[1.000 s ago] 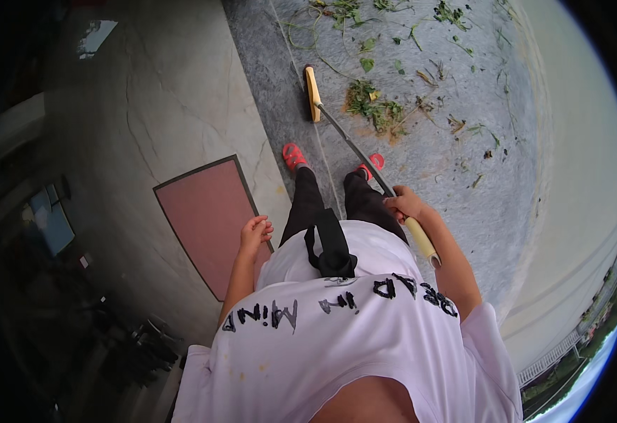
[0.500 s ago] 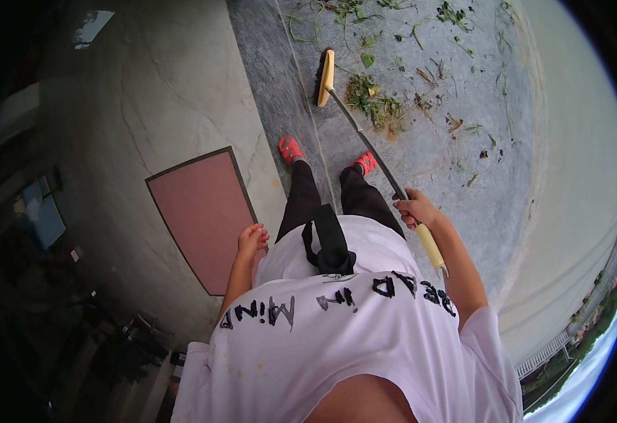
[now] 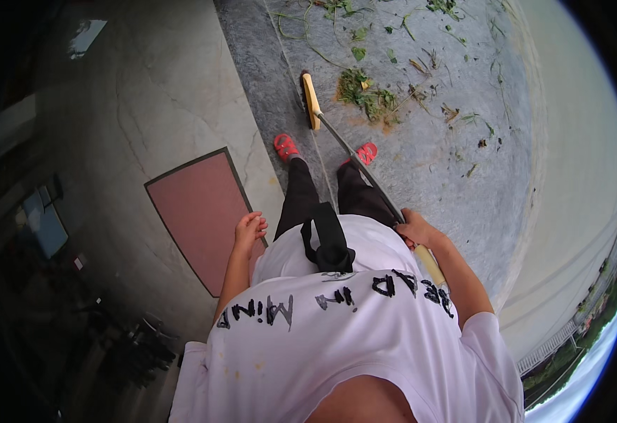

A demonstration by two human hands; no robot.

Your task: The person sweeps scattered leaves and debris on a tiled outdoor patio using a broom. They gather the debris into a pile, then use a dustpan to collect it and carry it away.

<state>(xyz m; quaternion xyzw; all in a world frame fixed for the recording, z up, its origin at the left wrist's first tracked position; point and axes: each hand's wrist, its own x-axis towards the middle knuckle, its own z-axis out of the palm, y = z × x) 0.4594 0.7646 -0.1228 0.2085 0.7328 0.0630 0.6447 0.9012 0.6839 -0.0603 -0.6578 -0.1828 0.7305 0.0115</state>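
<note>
A long broom runs from my right side out over the grey concrete. Its yellow head with dark bristles (image 3: pixel 311 104) is on the floor just beyond my left foot. My right hand (image 3: pixel 419 230) is wrapped around the grey broom handle (image 3: pixel 382 192), just above its cream grip (image 3: pixel 430 264). Beside my left hip hangs my left hand (image 3: pixel 251 227), its fingers loosely bent and a little apart, with nothing in it. To the right of the broom head lies a small heap of green leaves and brown dirt (image 3: pixel 368 97).
Loose stems and leaves (image 3: pixel 421 67) are scattered across the far concrete. A pink mat with a dark border (image 3: pixel 199 211) lies on the smooth floor to my left. A pale wall (image 3: pixel 569 176) rises at right. My red shoes (image 3: pixel 286 146) stand near the broom head.
The broom head has come nearer to me and slightly left, away from the leaf heap. My right hand, still gripping the handle, has shifted slightly nearer my body. The left hand has barely moved.
</note>
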